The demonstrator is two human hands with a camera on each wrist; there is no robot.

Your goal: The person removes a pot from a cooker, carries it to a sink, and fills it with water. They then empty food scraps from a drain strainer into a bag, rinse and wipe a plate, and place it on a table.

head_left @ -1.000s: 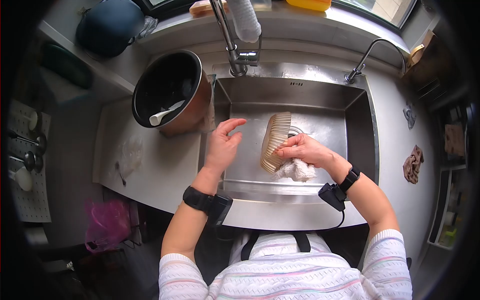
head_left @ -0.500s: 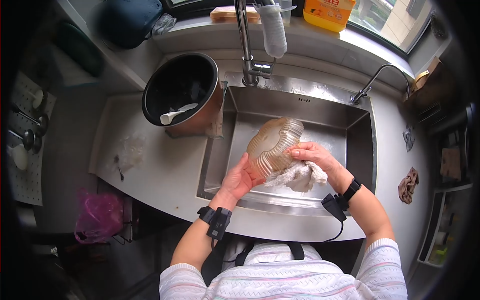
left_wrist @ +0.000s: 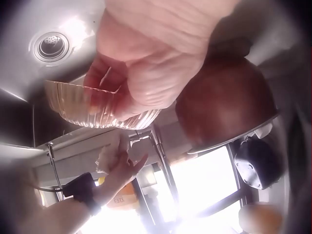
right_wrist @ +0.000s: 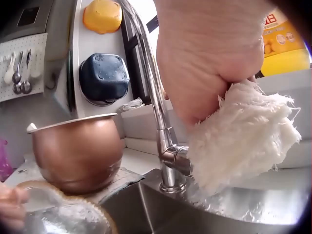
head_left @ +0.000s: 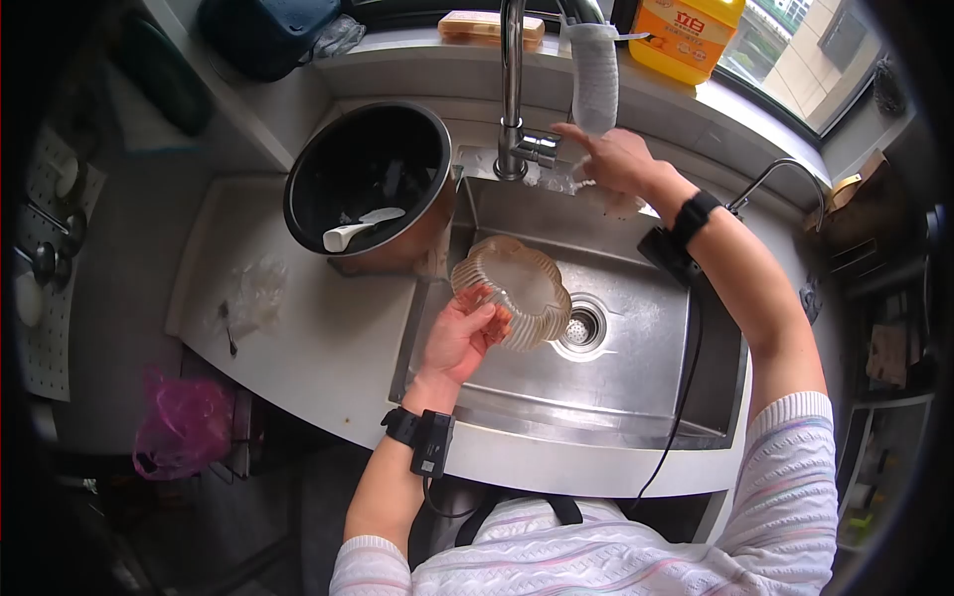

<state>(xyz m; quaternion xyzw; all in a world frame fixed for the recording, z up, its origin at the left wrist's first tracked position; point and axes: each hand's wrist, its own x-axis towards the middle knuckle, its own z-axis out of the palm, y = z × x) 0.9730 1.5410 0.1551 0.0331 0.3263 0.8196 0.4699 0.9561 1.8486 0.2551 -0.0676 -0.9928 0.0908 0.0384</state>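
Note:
Over the left part of the sink (head_left: 636, 387), my left hand (head_left: 459, 338) grips the rim of a clear, ribbed bowl (head_left: 522, 283) with a scalloped edge. Its fingers show through the bowl wall in the left wrist view. My right hand (head_left: 621, 164) is raised at the back of the sink beside the tap (head_left: 511, 109). Bunched under its palm is a shaggy white dishcloth (right_wrist: 243, 141). The index finger points out towards the tap's lever (head_left: 540, 149), with its tip just above the lever in the head view.
A copper-coloured pot (head_left: 422, 233) with a black inside and a white rice paddle (head_left: 348, 235) stands left of the sink. A drain (head_left: 579, 331) lies in the sink floor. Behind are a yellow detergent bottle (head_left: 686, 38) and a second, thin tap (head_left: 780, 166).
My right hand has left the bowl and moved up to the tap with the dishcloth. My left hand, open one second ago, has taken the bowl and shifted it slightly left.

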